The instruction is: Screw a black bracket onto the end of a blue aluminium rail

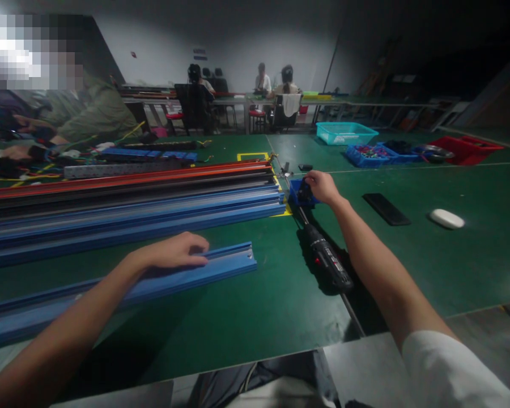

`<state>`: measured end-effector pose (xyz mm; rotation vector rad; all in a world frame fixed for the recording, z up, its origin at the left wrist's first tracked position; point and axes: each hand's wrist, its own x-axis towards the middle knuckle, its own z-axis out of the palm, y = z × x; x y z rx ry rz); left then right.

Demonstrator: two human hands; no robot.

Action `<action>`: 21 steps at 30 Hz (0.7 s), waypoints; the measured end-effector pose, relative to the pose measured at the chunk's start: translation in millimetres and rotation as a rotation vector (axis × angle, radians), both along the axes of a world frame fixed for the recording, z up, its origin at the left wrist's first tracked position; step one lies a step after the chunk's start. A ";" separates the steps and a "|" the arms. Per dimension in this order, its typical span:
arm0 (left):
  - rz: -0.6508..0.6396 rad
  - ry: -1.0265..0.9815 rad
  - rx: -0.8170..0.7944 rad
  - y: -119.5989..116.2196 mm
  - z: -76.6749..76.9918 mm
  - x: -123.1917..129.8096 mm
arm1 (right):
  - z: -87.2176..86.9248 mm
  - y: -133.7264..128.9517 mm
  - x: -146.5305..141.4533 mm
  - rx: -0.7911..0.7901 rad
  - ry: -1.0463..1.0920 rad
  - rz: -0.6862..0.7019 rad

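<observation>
On a green worktable [255, 323], a blue rail [233, 264] lies near left, an electric screwdriver [328, 258] right. The left hand [176, 250] rests on the rail, fingers parted; the right hand [323, 186] bunches fingers at a blue bin [294, 193] beyond, grip unclear.

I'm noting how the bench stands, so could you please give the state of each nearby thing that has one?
Left hand, open, on nearest blue rail
Right hand, at small blue bin, grip unclear
Nearest blue rail, lying flat
Small blue bin, open-topped
Power screwdriver, lying, not held
Farther rails, side by side
Turquoise basket, upright, open-topped
Blue tray, holding small coloured parts
Black slab, lying flat
White rounded object, lying flat
</observation>
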<state>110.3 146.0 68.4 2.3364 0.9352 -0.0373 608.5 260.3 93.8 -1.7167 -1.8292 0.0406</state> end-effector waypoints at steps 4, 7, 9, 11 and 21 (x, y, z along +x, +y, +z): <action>0.034 -0.024 -0.037 4.3 -10.1 -6.3 | -2.3 3.2 -3.0 0.002 0.149 -0.061; 0.035 -0.038 -0.002 0.8 -12.9 -7.2 | 2.4 3.8 -6.1 0.007 0.264 -0.069; 0.028 -0.043 0.036 -2.9 -11.7 -6.7 | 7.2 1.1 -13.3 -0.010 0.340 -0.014; 0.032 -0.043 0.069 -6.0 -9.9 -6.0 | 10.8 -5.1 -26.4 -0.069 0.408 0.109; 0.038 0.027 0.177 -13.4 -10.6 -7.7 | -8.8 -47.8 -110.7 -0.545 0.435 0.745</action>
